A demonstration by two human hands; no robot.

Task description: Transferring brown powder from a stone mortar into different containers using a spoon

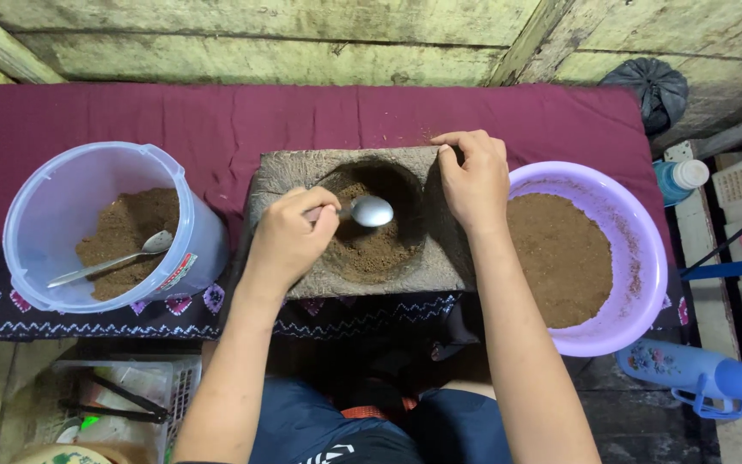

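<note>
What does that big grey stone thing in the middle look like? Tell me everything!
The stone mortar is a rough grey block, roughly square, with a round hollow scooped in its top. Brown powder lies in the hollow. It sits flat on a dark red cloth, between a clear tub and a purple bowl. The right hand rests on its upper right edge. The left hand holds a metal spoon over the hollow.

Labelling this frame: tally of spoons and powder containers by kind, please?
Spoons: 2, one in the left hand over the stone mortar, one in the clear tub
Stone mortars: 1
Clear tubs: 1
Purple basins: 1
Total: 5
</note>
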